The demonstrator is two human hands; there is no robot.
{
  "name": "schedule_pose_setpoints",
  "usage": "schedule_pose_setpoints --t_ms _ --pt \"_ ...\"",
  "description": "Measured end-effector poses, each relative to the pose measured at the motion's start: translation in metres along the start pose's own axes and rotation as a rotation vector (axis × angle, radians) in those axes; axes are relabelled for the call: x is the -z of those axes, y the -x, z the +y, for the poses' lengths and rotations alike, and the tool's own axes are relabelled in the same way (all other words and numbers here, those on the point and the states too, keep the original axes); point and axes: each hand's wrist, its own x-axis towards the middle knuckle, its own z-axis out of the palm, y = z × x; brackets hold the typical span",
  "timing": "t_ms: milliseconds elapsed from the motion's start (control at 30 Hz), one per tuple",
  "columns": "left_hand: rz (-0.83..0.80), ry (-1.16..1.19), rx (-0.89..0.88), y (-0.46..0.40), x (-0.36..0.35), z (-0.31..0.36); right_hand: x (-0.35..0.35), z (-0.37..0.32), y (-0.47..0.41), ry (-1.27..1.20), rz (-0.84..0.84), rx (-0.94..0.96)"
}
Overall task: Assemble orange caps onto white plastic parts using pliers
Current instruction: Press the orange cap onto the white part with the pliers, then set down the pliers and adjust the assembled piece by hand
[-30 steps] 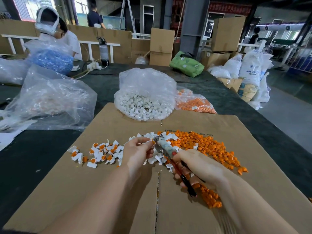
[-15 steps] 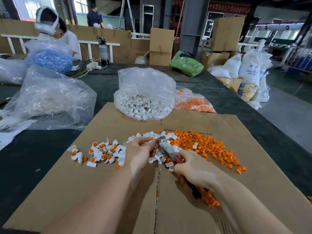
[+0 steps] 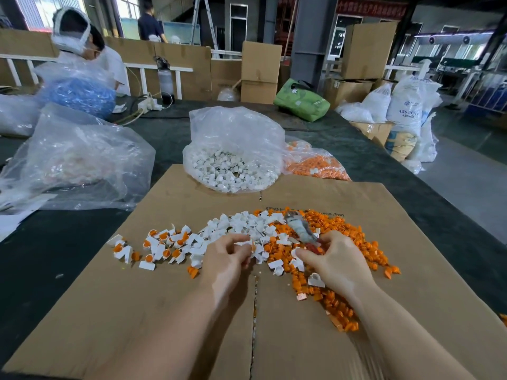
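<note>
Loose white plastic parts point(image 3: 241, 223) lie in a pile on the cardboard sheet point(image 3: 164, 311), with a spread of orange caps point(image 3: 343, 231) to their right. Parts with caps fitted point(image 3: 162, 244) lie at the left. My left hand point(image 3: 229, 256) pinches a small white part over the pile. My right hand point(image 3: 336, 259) grips the red-handled pliers point(image 3: 300, 230), whose grey jaws point up and away over the caps. The pliers' handles are hidden in my palm.
A clear bag of white parts point(image 3: 233, 160) and a bag of orange caps point(image 3: 315, 163) stand behind the cardboard. More plastic bags point(image 3: 76, 157) lie at the left. Another person point(image 3: 82, 45) works at the far left; boxes and sacks point(image 3: 411, 111) stand beyond the dark table.
My right hand has moved right and up, swinging the pliers away from my left hand. The jaws no longer meet the part that my left hand holds.
</note>
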Motion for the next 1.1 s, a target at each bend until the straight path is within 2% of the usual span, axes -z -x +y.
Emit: schedule_pose_setpoints --t_ms 100,233,467,533,600,667,767,833,967,1033,1100 --pt "-0.051 -0.213 -0.088 0.004 0.002 -0.005 -0.003 0.018 -0.009 0.257 0.090 0.003" --pt "-0.067 -0.327 -0.178 0.006 0.002 -0.009 -0.006 0.028 -0.012 0.412 0.147 0.054" --pt "-0.046 -0.304 -0.201 0.006 0.004 -0.016 -0.015 0.029 -0.011 0.599 0.138 0.066" --pt "-0.047 -0.298 -0.202 0.006 0.005 -0.018 -0.017 0.024 -0.006 0.665 0.187 0.090" --pt "-0.050 -0.281 -0.204 0.006 0.005 -0.019 -0.021 0.016 0.000 0.605 0.269 0.214" --pt "-0.057 -0.258 -0.199 0.006 0.004 -0.019 -0.032 0.006 0.008 0.360 0.313 0.465" --pt "-0.072 -0.246 -0.208 0.005 0.003 -0.018 -0.054 -0.012 0.024 0.163 0.269 0.749" --pt "-0.081 -0.245 -0.210 0.006 0.004 -0.017 -0.062 -0.018 0.029 0.123 0.262 0.783" --pt "-0.151 -0.182 -0.171 0.009 0.008 -0.016 -0.069 -0.019 0.029 0.032 0.279 0.701" --pt "-0.210 -0.264 -0.211 0.011 0.009 -0.017 -0.071 -0.017 0.029 0.015 0.289 0.686" --pt "-0.201 -0.392 -0.256 0.012 0.008 -0.017 -0.071 -0.017 0.030 -0.002 0.300 0.687"
